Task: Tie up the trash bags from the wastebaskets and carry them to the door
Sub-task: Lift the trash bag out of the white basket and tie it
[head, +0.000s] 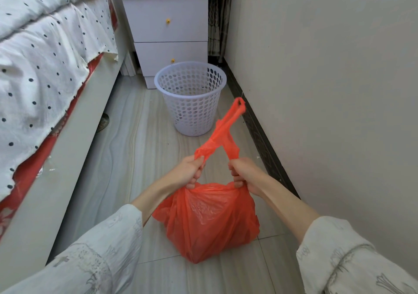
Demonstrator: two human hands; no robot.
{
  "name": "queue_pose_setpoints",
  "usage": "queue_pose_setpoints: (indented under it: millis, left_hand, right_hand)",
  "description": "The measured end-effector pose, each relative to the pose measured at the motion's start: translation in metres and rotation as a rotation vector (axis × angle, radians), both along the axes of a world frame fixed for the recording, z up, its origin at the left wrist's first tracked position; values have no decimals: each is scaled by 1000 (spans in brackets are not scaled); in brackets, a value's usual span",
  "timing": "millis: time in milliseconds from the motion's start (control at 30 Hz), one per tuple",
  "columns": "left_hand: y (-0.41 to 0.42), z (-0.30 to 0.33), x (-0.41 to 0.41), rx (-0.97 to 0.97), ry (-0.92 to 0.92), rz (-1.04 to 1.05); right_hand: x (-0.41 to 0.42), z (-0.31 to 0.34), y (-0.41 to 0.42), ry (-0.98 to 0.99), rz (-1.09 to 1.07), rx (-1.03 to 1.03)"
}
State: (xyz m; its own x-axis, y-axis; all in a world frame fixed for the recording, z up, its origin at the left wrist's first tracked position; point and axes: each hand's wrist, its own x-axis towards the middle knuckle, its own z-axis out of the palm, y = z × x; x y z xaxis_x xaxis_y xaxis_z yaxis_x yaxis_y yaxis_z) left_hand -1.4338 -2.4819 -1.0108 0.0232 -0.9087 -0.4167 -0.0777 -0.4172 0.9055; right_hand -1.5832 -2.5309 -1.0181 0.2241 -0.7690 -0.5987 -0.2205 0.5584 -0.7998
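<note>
An orange-red plastic trash bag (208, 221) sits full on the tiled floor just in front of me. My left hand (188, 171) is shut on its left handle and my right hand (243, 172) on its right handle. Both handles (228, 126) stick up past my fists, meet above them and point toward the wall. Beyond the bag stands a white perforated wastebasket (191, 99), upright, with no liner in it.
A bed with a dotted white cover (45, 67) runs along the left. A white two-drawer nightstand (167, 28) stands behind the wastebasket. The wall and its dark baseboard (260, 135) close the right side, leaving a narrow floor strip.
</note>
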Motion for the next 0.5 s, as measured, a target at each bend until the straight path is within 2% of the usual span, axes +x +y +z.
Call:
queue_pose_setpoints:
  millis: [100,200,267,333,400,500]
  left_hand:
    - [-1,-1,-2,-4,-220,-47]
    - [-1,0,-5,-27,-418,-148]
    - [1,0,-8,-41,-520,-263]
    - [2,0,-12,-33,-543,-344]
    - [3,-1,-12,42,-355,-331]
    - [4,1,4,150,107,-257]
  right_hand:
    - [-1,4,1,-71,78,46]
    - [1,5,4,-51,223,-16]
    - [6,4,3,-63,137,-89]
    - [7,3,0,-157,-12,-105]
    - [5,4,-3,-328,-60,-31]
    - [0,9,-2,-503,-24,97]
